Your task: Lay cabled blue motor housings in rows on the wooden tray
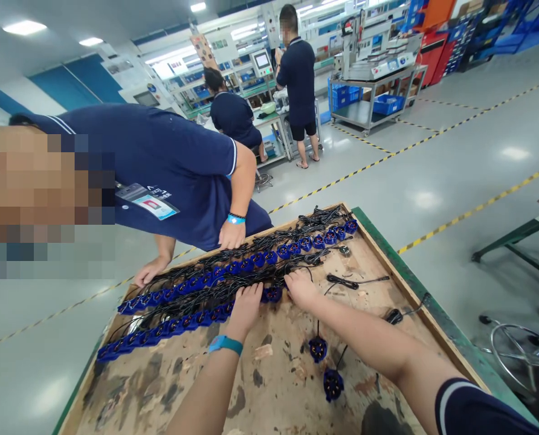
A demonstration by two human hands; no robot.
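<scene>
Two blue rows on the wooden surface (269,393): back row (257,260), front row (174,327), black cords (215,287) heaped behind each. Part in question (273,294): right-hand end of front row, between the hands.

Left hand (246,307): fingers bent down over cords, just left of that part. Right hand (302,290): fingers curled at the cords to its right. Gap of either grasp hidden; cannot tell whether anything is pinched.

Risks, my reading: cords overlap, so a tug on one could drag neighbours and twist the row. Right forearm passes close to the near part (317,348) and end part (333,384); a low elbow might snag their cords. Co-worker's hand (232,234) at the far rim could jostle the back row.

Bearing: part's open face up, towards the wearer; roundish, no clear long axis. Row runs obliquely, lower left to upper right.
</scene>
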